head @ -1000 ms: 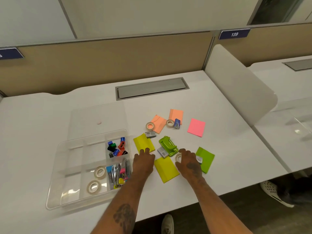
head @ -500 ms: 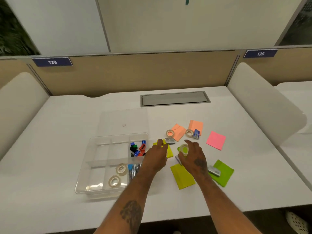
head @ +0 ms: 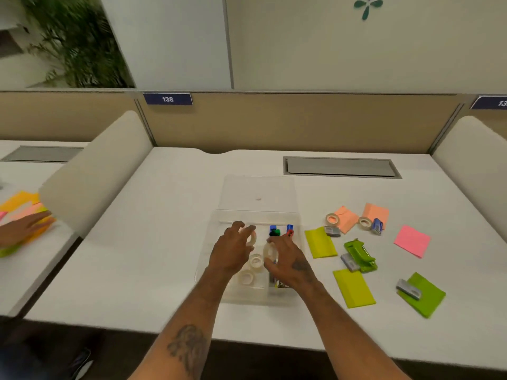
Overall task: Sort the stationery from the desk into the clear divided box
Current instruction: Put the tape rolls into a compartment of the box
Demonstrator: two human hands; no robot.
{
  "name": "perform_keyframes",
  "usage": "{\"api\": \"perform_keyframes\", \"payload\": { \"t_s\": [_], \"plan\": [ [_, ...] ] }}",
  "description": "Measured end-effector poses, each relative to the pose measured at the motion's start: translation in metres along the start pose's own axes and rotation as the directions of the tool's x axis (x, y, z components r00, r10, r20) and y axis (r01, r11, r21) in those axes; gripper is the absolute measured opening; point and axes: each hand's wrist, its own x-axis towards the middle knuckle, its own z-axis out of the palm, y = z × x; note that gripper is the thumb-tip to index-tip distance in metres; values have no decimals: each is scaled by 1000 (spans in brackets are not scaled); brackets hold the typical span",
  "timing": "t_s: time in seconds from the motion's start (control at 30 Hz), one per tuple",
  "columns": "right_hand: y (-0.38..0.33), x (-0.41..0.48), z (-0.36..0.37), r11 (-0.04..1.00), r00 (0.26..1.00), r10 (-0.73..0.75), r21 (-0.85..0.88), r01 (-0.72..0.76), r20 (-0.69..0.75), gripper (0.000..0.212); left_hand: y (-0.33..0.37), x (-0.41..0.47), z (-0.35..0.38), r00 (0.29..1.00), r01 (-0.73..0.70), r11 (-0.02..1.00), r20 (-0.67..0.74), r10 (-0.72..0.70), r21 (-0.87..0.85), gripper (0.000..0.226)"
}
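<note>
The clear divided box sits at the desk's middle front, with small coloured clips in a far compartment and two tape rolls in a near one. Both my hands hover over it. My left hand curls its fingers around a pale tape roll. My right hand pinches another tape roll upright. On the desk to the right lie two more tape rolls, a green stapler, small staple boxes and yellow, green, orange and pink note pads.
The box's clear lid lies flat just behind it. A grey cable hatch is set into the desk at the back right. Curved white dividers flank the desk. Another person's hand rests on coloured paper at the left desk.
My right hand lifted a tape roll from beside the green stapler and carried it left over the box. My left hand also moved from the yellow pad to above the box. The view swung left.
</note>
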Motion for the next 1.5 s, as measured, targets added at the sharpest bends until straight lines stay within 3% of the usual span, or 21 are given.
{"api": "perform_keyframes", "payload": {
  "t_s": [0.17,0.37,0.6,0.73,0.83,1.03,1.2,1.37,1.5],
  "plan": [
    [-16,-2,26,991,999,-28,-131,33,36,56,-27,-18,0,997,-11,1000,81,11,1,61],
    [-16,-4,31,986,999,-15,-162,22,46,64,-33,-19,7,986,-74,997,146,75,-14,61],
    [6,-13,-1,987,984,84,-121,-104,-158,52,-27,-10,21,978,-98,995,185,95,9,63],
    [29,-16,-21,972,948,164,-120,-203,-274,44,-16,1,27,991,-92,996,100,91,-1,69],
    [49,-16,-34,952,922,234,-117,-281,-309,44,0,16,31,993,-102,995,59,102,-14,71],
    [102,-9,-69,925,880,308,-102,-365,-361,41,55,67,52,979,-147,987,132,155,-66,73],
    [164,9,-101,893,862,385,-103,-438,-330,42,110,118,86,963,-201,979,174,206,-47,71],
    [229,37,-132,839,886,407,-293,-458,-222,55,159,174,124,950,-191,982,252,184,4,71],
    [264,61,-144,824,923,374,-423,-376,-92,61,183,201,151,941,-162,984,311,130,79,74]
  ]
}}
